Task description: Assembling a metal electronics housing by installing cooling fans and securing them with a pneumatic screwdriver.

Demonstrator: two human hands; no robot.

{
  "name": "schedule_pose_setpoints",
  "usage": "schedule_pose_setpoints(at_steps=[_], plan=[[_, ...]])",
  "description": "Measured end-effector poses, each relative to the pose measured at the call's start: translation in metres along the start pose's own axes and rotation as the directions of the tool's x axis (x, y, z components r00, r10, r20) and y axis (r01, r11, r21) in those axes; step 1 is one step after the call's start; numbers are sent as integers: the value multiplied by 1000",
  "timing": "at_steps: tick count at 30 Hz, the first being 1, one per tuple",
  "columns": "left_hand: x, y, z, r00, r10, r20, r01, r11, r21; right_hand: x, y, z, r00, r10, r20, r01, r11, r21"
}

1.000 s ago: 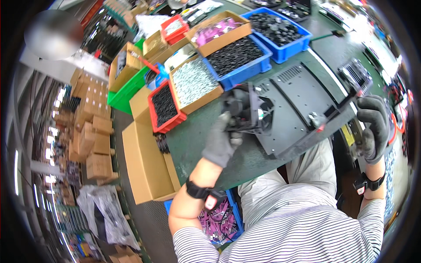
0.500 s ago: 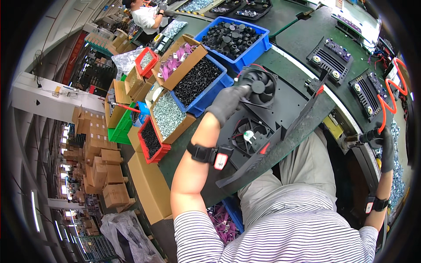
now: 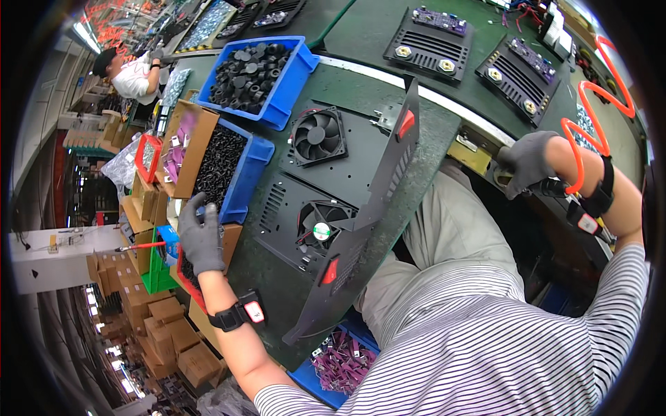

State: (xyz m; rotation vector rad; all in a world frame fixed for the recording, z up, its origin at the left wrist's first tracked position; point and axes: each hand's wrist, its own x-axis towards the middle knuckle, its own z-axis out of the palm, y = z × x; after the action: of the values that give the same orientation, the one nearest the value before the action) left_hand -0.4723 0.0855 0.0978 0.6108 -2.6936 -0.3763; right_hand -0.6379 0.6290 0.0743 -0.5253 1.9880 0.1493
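Note:
My left hand point(image 3: 202, 239), in a grey glove, is over the cardboard box of silver screws, its fingers apart. It largely hides that box and part of the red tray point(image 3: 189, 281) of dark screws. My right hand point(image 3: 525, 163), also gloved, is closed around a power screwdriver point(image 3: 549, 187) by the bench edge at right; an orange coiled hose point(image 3: 590, 132) rises near it. Between my hands lies a black metal chassis point(image 3: 274, 222) with an upright slotted side panel. One black fan point(image 3: 318, 136) rests on its far part, another fan point(image 3: 323, 226) with a round label on its near part.
Blue bins of black caps point(image 3: 251, 76) and black screws point(image 3: 220, 159) stand at left, beside a carton of purple-tabbed parts point(image 3: 182, 149). Two slotted plates with circuit boards point(image 3: 429, 48) lie on the far bench. A person point(image 3: 132, 76) works at far left. Purple parts point(image 3: 343, 364) fill a low bin.
My left hand has let go of the far fan and moved left to the screw boxes. My right hand has brought the screwdriver inward. The view has turned, shifting the bench leftward.

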Motion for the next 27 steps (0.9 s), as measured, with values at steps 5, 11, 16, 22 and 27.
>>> schedule_pose_setpoints(at_steps=[5,11,16,22,27], plan=[[21,-22,-9,999,-37,-14,40,954,299,19,-5,3,933,66,353,-187,928,322],[62,-32,7,979,-93,181,21,930,366,-31,16,14,978,-88,190,-46,797,602],[86,-32,27,958,-166,236,64,920,387,-103,8,31,927,-268,-261,357,841,406],[92,-42,36,931,-266,249,159,911,380,-60,-38,106,639,-314,-702,712,588,385],[101,-54,32,891,-268,368,186,952,243,-14,-64,145,682,-156,-714,690,459,559]])
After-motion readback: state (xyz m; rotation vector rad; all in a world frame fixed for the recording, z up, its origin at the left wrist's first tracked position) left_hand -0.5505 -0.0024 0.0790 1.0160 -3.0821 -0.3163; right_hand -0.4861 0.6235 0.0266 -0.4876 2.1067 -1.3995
